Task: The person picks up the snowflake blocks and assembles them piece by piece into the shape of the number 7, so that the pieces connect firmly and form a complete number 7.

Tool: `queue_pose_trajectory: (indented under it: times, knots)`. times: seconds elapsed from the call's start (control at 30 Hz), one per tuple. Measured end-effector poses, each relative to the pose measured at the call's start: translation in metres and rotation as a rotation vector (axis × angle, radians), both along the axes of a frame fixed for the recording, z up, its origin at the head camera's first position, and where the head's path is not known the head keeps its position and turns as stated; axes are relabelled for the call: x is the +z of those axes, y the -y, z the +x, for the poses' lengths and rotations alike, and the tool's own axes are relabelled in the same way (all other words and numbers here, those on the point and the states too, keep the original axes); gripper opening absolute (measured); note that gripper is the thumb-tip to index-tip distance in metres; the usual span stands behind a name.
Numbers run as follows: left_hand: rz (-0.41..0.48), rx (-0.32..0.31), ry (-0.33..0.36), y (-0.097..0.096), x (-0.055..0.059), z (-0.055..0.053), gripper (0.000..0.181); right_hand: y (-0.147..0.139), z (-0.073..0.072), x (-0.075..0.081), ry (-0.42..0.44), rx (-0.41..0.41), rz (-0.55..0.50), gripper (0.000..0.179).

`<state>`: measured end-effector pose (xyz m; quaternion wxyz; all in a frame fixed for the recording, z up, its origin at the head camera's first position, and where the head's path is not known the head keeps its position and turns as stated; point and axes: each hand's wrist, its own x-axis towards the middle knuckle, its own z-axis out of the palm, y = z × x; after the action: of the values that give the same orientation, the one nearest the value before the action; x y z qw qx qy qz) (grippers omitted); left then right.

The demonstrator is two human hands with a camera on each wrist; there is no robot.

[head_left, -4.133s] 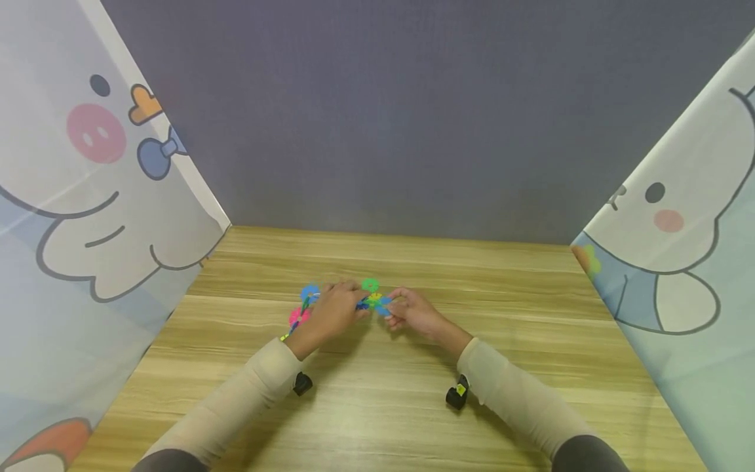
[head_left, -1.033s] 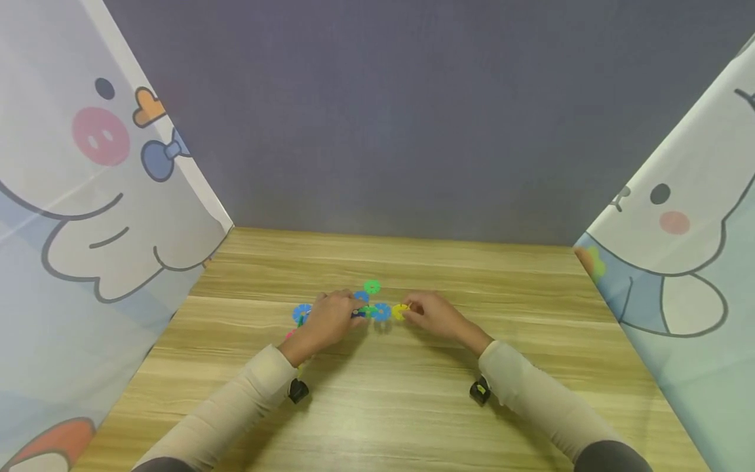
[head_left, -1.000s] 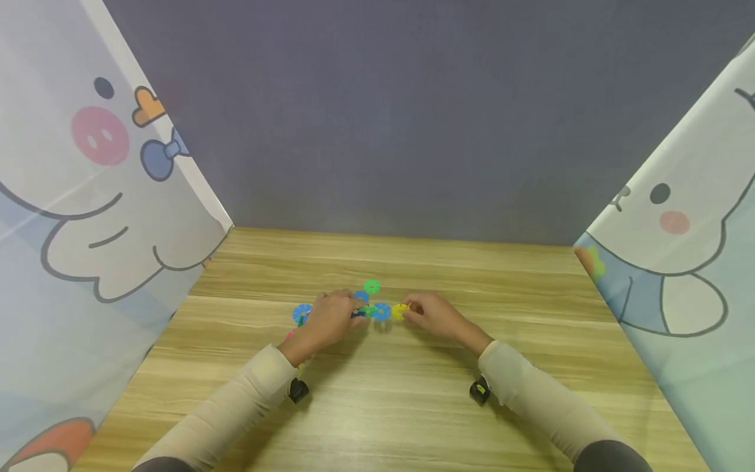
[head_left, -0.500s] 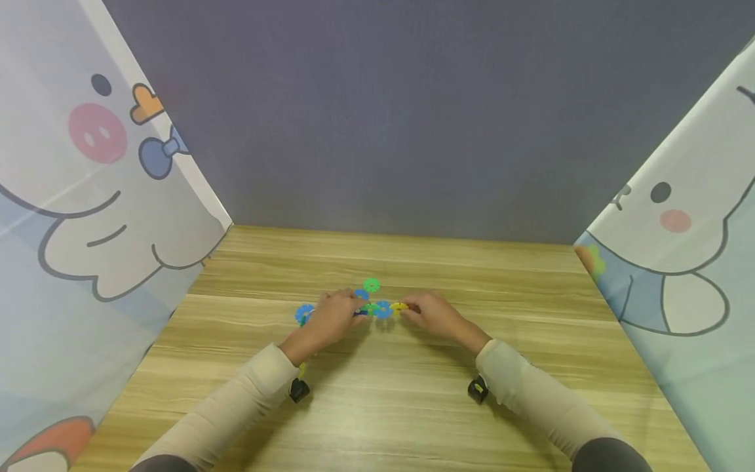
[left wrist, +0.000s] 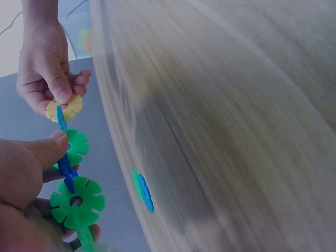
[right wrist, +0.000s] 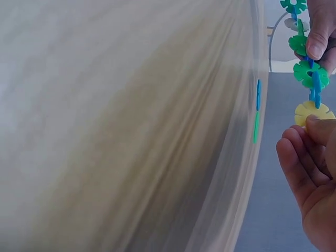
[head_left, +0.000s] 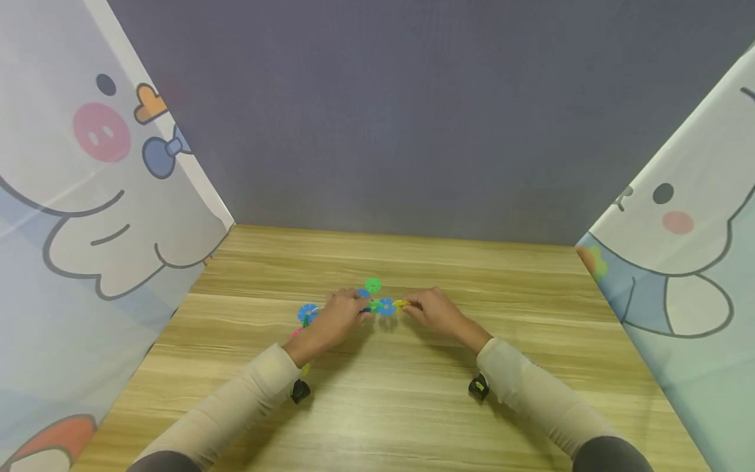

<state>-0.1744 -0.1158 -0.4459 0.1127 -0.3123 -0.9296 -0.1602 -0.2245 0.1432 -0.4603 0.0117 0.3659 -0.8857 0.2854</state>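
Note:
A chain of slotted snowflake discs runs from my left hand [head_left: 336, 320], which grips it between thumb and fingers. In the left wrist view, green discs [left wrist: 93, 203] and dark blue ones interlock along it. A light blue disc [head_left: 386, 307] forms its right end. My right hand [head_left: 438, 311] pinches a yellow disc [right wrist: 307, 111] between thumb and index finger. That yellow disc meets the blue disc's edge; how deeply they are slotted I cannot tell. The chain's other end shows a blue disc [head_left: 307, 313] and a pink disc [head_left: 297, 334], partly hidden by my left arm.
Behind the hands, a loose green disc [head_left: 373, 284] and a blue disc [head_left: 362, 293] lie close together on the wooden table [head_left: 472, 275]. A grey panel [head_left: 377, 131] rises at the back, with printed cloth walls on either side.
Around four seconds ago my right hand held the blue end disc. Since then it has taken the yellow disc, turned it edge-on and brought it left against the blue disc. My left hand keeps its grip.

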Motion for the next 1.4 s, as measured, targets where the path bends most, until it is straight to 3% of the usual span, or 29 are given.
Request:
queue_pose_trajectory:
  times: [0.2, 0.37, 0.47, 0.73, 0.9, 1.4]
  knots:
    - [-0.034, -0.022, -0.048, -0.002, 0.001, -0.001, 0.029, 0.0, -0.003, 0.003, -0.042, 0.041, 0.017, 0.013]
    - [-0.071, -0.015, -0.001, -0.002, 0.0, -0.002, 0.035, 0.001, -0.001, 0.003, -0.055, 0.084, 0.026, 0.017]
    - [-0.062, 0.001, 0.019, -0.002, 0.0, -0.001, 0.037, 0.002, 0.0, 0.002, -0.039, 0.073, 0.01, 0.017]
    - [-0.074, -0.015, -0.027, -0.002, -0.001, -0.001, 0.034, 0.003, 0.001, -0.003, -0.047, 0.067, 0.022, 0.01]
    - [-0.076, -0.011, -0.047, 0.0, 0.002, -0.003, 0.029, 0.005, 0.002, -0.001, -0.008, 0.074, 0.038, 0.017]
    - [-0.068, 0.054, 0.043, 0.011, 0.005, 0.0, 0.039, 0.005, -0.005, 0.007, 0.169, 0.076, 0.078, 0.016]
